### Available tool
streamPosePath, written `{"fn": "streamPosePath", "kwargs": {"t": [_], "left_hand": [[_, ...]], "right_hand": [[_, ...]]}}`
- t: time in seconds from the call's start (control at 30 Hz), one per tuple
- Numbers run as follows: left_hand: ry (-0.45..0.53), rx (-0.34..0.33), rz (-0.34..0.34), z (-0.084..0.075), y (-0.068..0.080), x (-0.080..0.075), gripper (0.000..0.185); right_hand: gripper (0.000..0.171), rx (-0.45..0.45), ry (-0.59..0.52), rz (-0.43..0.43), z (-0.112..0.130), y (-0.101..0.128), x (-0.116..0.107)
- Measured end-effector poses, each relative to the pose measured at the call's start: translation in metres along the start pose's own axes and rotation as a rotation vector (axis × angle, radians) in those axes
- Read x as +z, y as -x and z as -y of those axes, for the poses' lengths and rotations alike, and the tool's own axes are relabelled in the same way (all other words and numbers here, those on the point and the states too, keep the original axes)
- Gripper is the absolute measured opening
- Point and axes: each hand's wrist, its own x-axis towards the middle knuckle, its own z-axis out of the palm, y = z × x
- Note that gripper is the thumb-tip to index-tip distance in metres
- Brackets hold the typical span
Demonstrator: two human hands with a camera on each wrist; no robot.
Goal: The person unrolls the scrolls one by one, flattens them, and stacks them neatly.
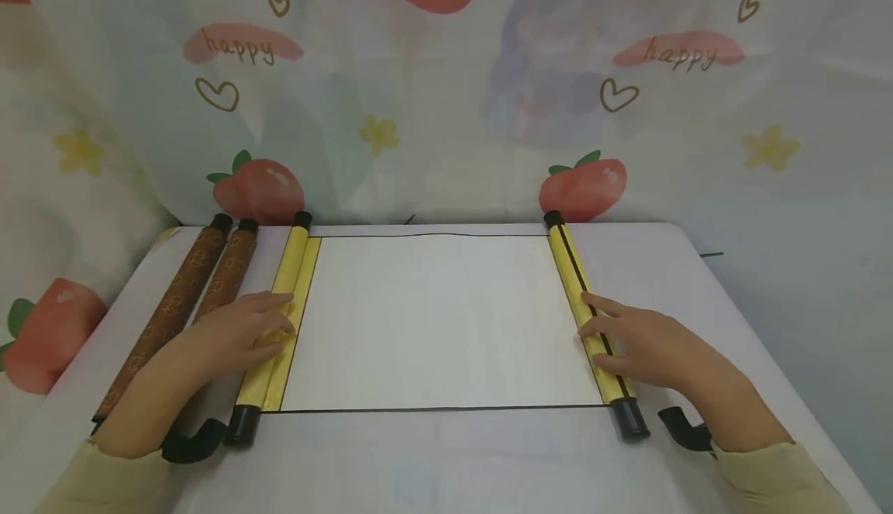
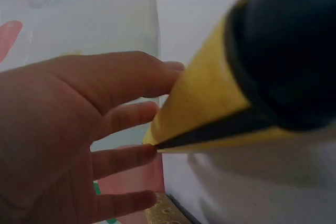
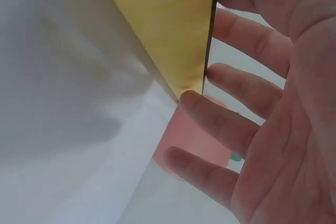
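A scroll lies unrolled on the table, its white sheet (image 1: 432, 320) spread between two yellow rollers with black end caps. My left hand (image 1: 261, 324) rests with straight fingers on the left yellow roller (image 1: 279, 316), seen close up as the yellow roller (image 2: 210, 103) against my fingers (image 2: 126, 116). My right hand (image 1: 614, 336) lies flat with straight fingers touching the right yellow roller (image 1: 589, 312). In the right wrist view the yellow edge (image 3: 168, 30) meets my fingertips (image 3: 210, 111). Neither hand grips anything.
Two brown patterned rolled scrolls (image 1: 184, 297) lie side by side left of the open scroll. The white table (image 1: 453, 460) has a rounded far right corner. A strawberry-print curtain (image 1: 446, 87) hangs behind. Black wrist straps sit near both cuffs.
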Motion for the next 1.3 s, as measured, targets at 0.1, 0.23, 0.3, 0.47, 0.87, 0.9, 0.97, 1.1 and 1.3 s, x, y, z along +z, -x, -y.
{"fn": "streamPosePath", "kwargs": {"t": [0.1, 0.23, 0.3, 0.47, 0.87, 0.9, 0.97, 1.1, 1.3], "left_hand": [[-0.029, 0.049, -0.029, 0.004, 0.004, 0.005, 0.021], [-0.068, 0.091, -0.052, 0.006, 0.009, 0.011, 0.026], [-0.085, 0.098, -0.067, 0.006, 0.011, 0.012, 0.028], [-0.098, 0.087, -0.086, 0.006, 0.016, 0.014, 0.027], [-0.123, 0.062, -0.064, 0.003, 0.020, 0.010, 0.030], [-0.125, 0.061, -0.062, 0.003, 0.020, 0.010, 0.030], [-0.124, 0.069, -0.066, 0.003, 0.020, 0.010, 0.030], [-0.130, 0.077, -0.071, 0.003, 0.020, 0.012, 0.030], [-0.126, 0.085, -0.082, 0.002, 0.020, 0.009, 0.030]], "right_hand": [[0.037, -0.005, 0.003, 0.003, -0.004, 0.005, 0.000], [0.037, -0.011, 0.031, -0.001, -0.007, 0.009, 0.002], [0.041, -0.019, 0.048, -0.010, -0.008, 0.010, 0.002], [0.041, -0.008, 0.039, -0.023, -0.009, 0.011, 0.001], [0.032, -0.018, 0.043, -0.040, -0.013, 0.017, 0.002], [0.032, -0.023, 0.040, -0.043, -0.014, 0.018, 0.003], [0.035, -0.031, 0.029, -0.045, -0.016, 0.020, 0.002], [0.037, -0.045, 0.008, -0.049, -0.018, 0.022, 0.002], [0.038, -0.027, 0.012, -0.027, -0.015, 0.020, 0.000]]}}
